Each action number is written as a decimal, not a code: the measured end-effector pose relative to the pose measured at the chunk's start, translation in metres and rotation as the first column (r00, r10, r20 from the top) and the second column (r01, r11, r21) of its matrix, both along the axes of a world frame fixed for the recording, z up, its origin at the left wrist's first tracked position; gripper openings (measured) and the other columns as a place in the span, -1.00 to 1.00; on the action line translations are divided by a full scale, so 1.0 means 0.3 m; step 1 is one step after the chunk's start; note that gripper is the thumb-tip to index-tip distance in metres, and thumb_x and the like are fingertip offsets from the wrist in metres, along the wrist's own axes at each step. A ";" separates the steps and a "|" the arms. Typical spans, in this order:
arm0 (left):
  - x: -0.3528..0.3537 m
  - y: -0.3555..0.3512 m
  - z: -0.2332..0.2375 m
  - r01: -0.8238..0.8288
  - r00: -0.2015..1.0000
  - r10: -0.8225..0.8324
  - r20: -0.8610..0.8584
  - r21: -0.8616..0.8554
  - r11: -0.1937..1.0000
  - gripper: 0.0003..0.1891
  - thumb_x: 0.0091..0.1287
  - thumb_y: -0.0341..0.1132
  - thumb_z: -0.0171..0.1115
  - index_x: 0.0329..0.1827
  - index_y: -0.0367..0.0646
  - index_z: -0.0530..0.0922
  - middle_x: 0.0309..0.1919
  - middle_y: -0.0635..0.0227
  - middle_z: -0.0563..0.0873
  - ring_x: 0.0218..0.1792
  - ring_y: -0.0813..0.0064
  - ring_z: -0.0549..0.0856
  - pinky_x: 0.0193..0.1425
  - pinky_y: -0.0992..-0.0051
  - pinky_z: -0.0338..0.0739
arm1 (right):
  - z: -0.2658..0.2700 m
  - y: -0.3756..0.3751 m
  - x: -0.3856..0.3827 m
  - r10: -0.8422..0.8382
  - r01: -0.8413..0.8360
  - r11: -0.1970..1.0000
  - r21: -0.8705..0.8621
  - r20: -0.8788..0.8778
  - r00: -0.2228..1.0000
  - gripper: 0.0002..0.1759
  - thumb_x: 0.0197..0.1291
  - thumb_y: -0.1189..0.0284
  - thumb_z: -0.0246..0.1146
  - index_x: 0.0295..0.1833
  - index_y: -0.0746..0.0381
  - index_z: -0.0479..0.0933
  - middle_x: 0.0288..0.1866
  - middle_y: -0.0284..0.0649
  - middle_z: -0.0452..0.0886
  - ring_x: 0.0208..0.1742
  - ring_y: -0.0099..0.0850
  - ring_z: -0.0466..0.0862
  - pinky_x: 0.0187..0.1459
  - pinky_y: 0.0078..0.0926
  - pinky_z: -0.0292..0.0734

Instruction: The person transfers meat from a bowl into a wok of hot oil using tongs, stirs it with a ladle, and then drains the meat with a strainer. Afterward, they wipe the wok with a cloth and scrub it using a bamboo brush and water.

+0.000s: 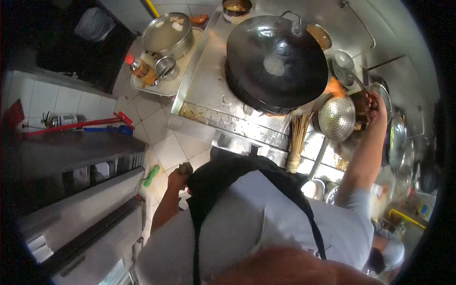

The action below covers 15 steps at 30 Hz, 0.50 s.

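Note:
At the right, my right hand (pixel 375 105) is closed around the handle of a metal ladle (pixel 343 60). The ladle's bowl is over a round container beside the wok. A large black wok (pixel 275 61) sits on the burner, with a small pale patch in its middle. Below my right hand lies a perforated strainer (pixel 337 119), its handle pointing toward me. My left hand (pixel 176 180) hangs low beside my apron, closed on a dark crumpled cloth (pixel 185 169). A bamboo wok brush (pixel 298 142) rests at the stove's front, left of the strainer.
Orange flame (pixel 336 88) shows at the wok's right. A big metal pot (pixel 166 35), a red-capped bottle (pixel 141 69) and a small metal bowl (pixel 166 68) stand on a tray at left. Behind on the right, part of another person (pixel 393 249) is visible.

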<state>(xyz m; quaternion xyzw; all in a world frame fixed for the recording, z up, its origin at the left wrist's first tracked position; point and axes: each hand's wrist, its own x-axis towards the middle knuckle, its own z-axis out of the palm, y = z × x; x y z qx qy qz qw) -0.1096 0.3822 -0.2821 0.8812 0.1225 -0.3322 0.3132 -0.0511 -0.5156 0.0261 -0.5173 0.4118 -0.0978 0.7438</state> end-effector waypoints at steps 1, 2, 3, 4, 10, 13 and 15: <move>0.036 -0.025 0.027 0.014 1.000 -0.014 0.006 -0.008 1.000 -0.47 -0.03 0.02 0.38 -0.11 -0.21 0.59 -0.19 0.02 0.73 -0.08 0.06 0.70 0.04 0.21 0.57 | 0.038 0.037 0.020 0.007 -0.008 0.997 -0.071 -0.019 1.000 -0.76 0.26 0.32 0.19 -0.17 0.32 0.54 -0.45 -0.38 0.58 -0.64 -0.66 0.43 -0.66 -0.79 0.28; 0.069 -0.057 0.080 0.039 0.999 -0.041 0.017 0.063 0.997 -0.47 -0.04 0.00 0.38 -0.11 -0.22 0.59 -0.19 0.02 0.73 -0.08 0.05 0.70 0.04 0.20 0.57 | 0.113 0.148 0.041 -0.016 0.016 0.991 -0.133 -0.003 1.000 -0.73 0.28 0.31 0.16 -0.14 0.33 0.55 -0.44 -0.38 0.60 -0.64 -0.68 0.42 -0.67 -0.80 0.26; 0.083 -0.092 0.144 0.067 0.997 -0.070 0.015 0.137 0.988 -0.48 -0.05 -0.02 0.38 -0.11 -0.22 0.59 -0.19 0.01 0.72 -0.08 0.05 0.70 0.04 0.19 0.56 | 0.164 0.215 0.076 -0.013 0.011 0.971 -0.237 -0.006 1.000 -0.72 0.29 0.31 0.16 -0.12 0.32 0.55 -0.41 -0.33 0.62 -0.61 -0.69 0.45 -0.64 -0.83 0.31; 0.106 -0.112 0.182 0.065 0.997 -0.069 0.028 0.133 0.989 -0.50 -0.05 -0.05 0.38 -0.11 -0.22 0.58 -0.20 0.02 0.72 -0.10 0.04 0.70 0.02 0.19 0.57 | 0.141 0.135 0.107 0.072 -0.068 0.994 -0.088 0.041 0.997 -0.75 0.29 0.32 0.18 -0.15 0.32 0.55 -0.39 -0.27 0.63 -0.56 -0.65 0.51 -0.62 -0.80 0.36; 0.108 -0.085 0.209 -0.003 0.993 -0.003 0.119 0.046 0.999 -0.56 -0.03 -0.13 0.37 -0.12 -0.18 0.58 -0.23 0.04 0.73 -0.16 0.08 0.73 -0.06 0.23 0.59 | 0.178 0.230 0.327 0.187 -0.204 0.888 -0.413 -0.081 0.979 -0.81 0.24 0.36 0.22 -0.23 0.28 0.52 -0.48 -0.30 0.56 -0.54 -0.53 0.53 -0.58 -0.62 0.35; 0.079 -0.076 0.222 -0.024 0.994 0.014 0.112 0.091 0.996 -0.60 -0.04 -0.15 0.37 -0.14 -0.13 0.59 -0.26 0.08 0.72 -0.18 0.10 0.72 -0.10 0.23 0.60 | 0.114 0.217 0.316 0.148 -0.412 0.637 -0.652 -0.421 0.895 -0.77 0.19 0.35 0.23 -0.16 0.30 0.55 -0.50 -0.26 0.56 -0.54 -0.43 0.54 -0.52 -0.55 0.38; 0.050 -0.055 0.201 0.014 0.995 -0.032 0.099 0.180 0.984 -0.64 -0.04 -0.16 0.36 -0.17 -0.08 0.61 -0.30 0.13 0.70 -0.21 0.12 0.70 -0.17 0.23 0.60 | 0.035 0.175 0.261 0.032 -0.529 0.395 -0.751 -0.564 0.825 -0.72 0.16 0.35 0.23 -0.11 0.32 0.57 -0.50 -0.22 0.58 -0.53 -0.37 0.55 -0.48 -0.50 0.41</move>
